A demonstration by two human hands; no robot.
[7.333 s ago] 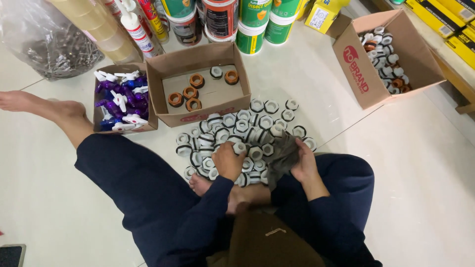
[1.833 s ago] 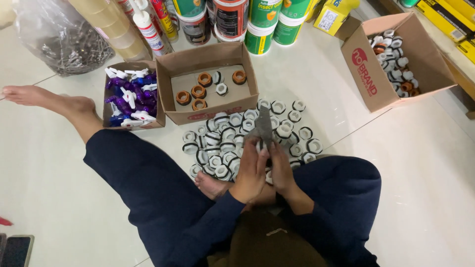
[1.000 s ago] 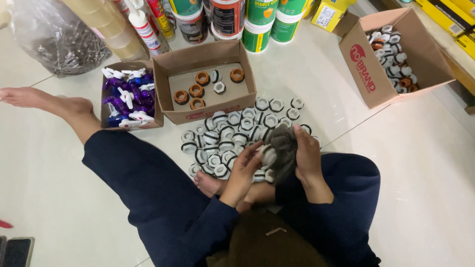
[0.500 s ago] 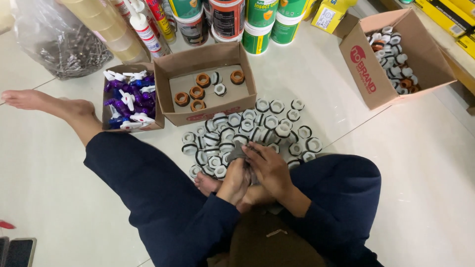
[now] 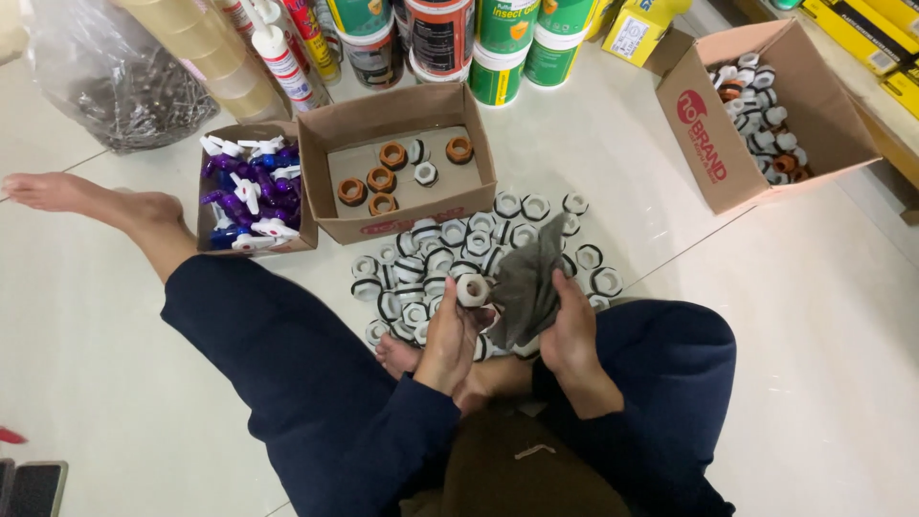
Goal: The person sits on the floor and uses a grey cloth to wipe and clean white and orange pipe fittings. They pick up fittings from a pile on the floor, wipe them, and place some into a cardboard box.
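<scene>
While my left hand (image 5: 448,335) pinches a small white plastic threaded ring fitting (image 5: 471,289) at twelve o'clock of my lap, fingers closed on its rim, my right hand (image 5: 571,330) clasps a limp grey cloth (image 5: 526,282); light, rigid, probably slippery

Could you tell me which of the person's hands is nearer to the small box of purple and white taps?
Left. The left hand, holding a white fitting, lies nearer the tap box; the right hand, holding a grey cloth, is farther.
</scene>
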